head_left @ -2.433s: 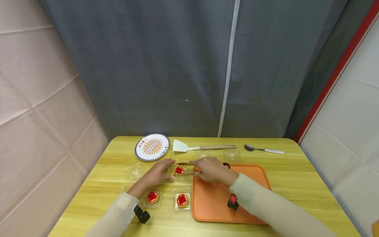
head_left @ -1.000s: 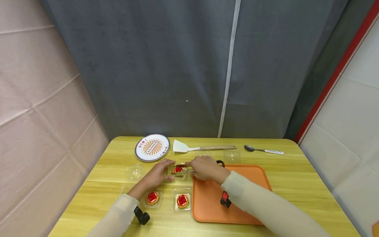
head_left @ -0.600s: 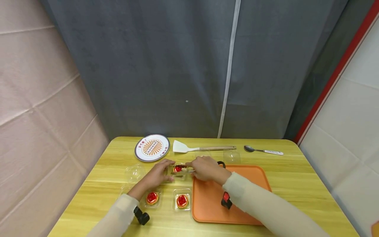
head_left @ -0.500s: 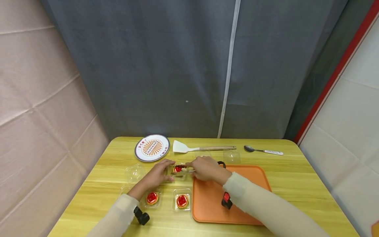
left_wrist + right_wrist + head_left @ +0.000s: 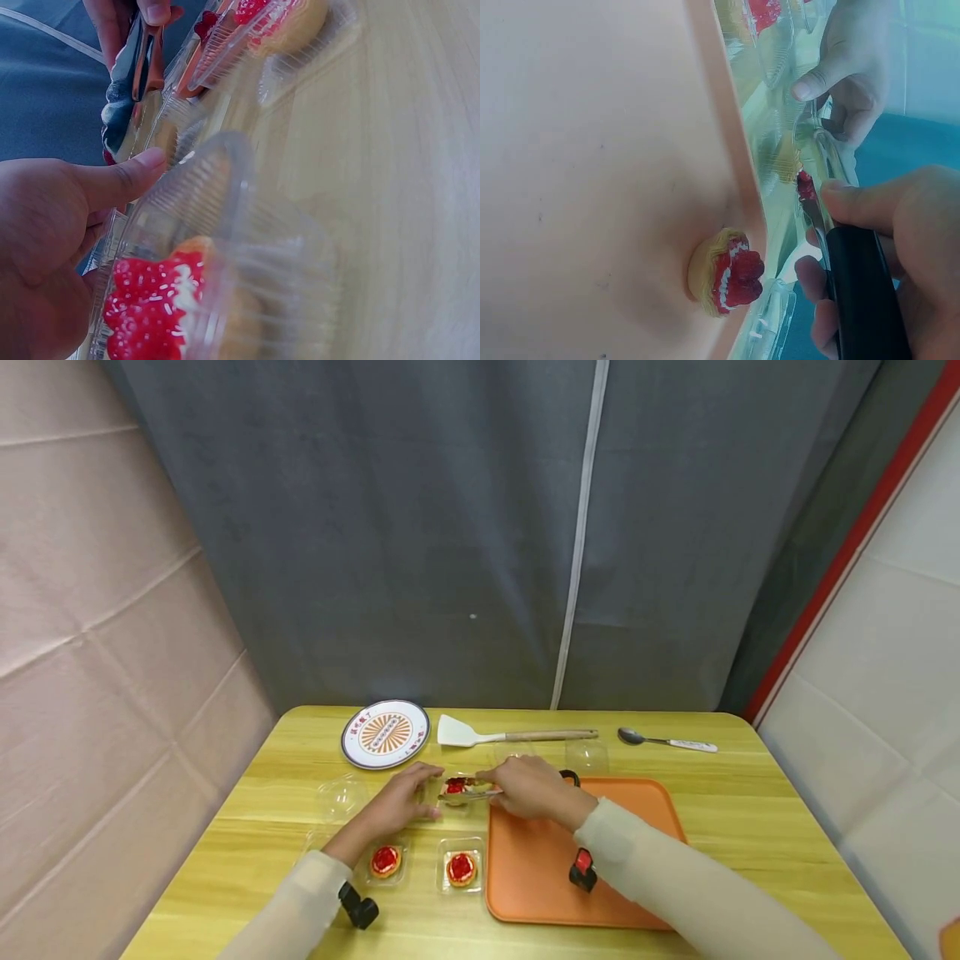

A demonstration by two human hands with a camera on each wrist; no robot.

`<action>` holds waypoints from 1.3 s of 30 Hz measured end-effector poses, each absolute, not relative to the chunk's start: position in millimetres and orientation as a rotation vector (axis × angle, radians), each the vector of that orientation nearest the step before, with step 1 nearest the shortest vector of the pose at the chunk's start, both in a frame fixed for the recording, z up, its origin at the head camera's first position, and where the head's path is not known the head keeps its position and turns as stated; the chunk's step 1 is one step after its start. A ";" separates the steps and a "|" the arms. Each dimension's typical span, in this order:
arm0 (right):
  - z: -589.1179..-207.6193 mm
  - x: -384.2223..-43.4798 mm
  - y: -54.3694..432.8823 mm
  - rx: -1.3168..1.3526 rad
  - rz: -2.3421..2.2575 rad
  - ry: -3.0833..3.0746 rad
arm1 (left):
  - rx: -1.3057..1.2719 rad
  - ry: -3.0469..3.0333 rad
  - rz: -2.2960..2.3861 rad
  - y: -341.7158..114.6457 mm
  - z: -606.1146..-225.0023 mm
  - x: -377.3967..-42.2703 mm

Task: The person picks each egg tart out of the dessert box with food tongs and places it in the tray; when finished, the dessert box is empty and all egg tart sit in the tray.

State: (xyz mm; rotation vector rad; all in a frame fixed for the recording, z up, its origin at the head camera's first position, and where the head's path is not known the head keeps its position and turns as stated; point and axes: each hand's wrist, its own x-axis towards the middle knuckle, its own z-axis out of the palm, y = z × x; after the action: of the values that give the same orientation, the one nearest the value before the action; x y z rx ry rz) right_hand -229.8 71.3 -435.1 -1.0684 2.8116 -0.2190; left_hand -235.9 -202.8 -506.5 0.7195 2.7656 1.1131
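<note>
Held a clear square plastic box (image 5: 433, 793) with the left hand (image 5: 397, 802) spread round it. Gripped black-handled metal tongs (image 5: 864, 289) in the right hand (image 5: 529, 789), either side of a round red-topped tart (image 5: 454, 787) there. Seemed mid-grab, needing a soft squeeze next.

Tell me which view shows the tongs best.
The right wrist view: the tongs show up close, black handle in the right hand, red on the metal. The head view shows the metal ends at a tart, the hand covering most of the handle; the left wrist view, some metal near the top.
</note>
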 end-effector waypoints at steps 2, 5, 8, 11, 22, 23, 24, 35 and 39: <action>-434.9 -229.4 71.9 -1.073 -0.228 2.811 | 0.721 2.764 1.112 -203.1 -506.7 -236.0; -431.9 -227.7 73.9 -1.075 -0.258 2.812 | 0.721 2.769 1.109 -203.5 -507.2 -236.1; -428.1 -225.7 78.1 -1.075 -0.281 2.816 | 0.704 2.765 1.105 -204.0 -507.3 -236.4; -425.5 -223.9 84.7 -1.080 -0.313 2.829 | 0.704 2.765 1.100 -204.5 -507.5 -236.6; -421.7 -215.0 121.1 -1.102 -0.414 2.901 | 0.721 2.767 1.107 -204.9 -509.5 -237.8; -421.5 -213.5 125.4 -1.093 -0.421 2.907 | 0.719 2.768 1.107 -205.0 -510.0 -237.9; -421.6 -212.1 129.7 -1.088 -0.429 2.915 | 0.714 2.765 1.108 -205.2 -510.5 -237.9; -431.4 -198.0 183.2 -0.986 -0.469 2.976 | 0.701 2.751 1.115 -204.7 -509.6 -237.0; -438.5 -191.6 200.5 -0.904 -0.503 2.971 | 0.697 2.754 1.114 -204.6 -508.9 -237.2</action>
State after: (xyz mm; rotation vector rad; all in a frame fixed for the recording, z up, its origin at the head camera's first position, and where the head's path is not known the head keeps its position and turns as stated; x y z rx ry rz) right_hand -191.6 200.5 -438.5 -0.9044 2.9714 -0.5026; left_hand -237.2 -204.6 -508.9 0.6973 2.7542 1.1142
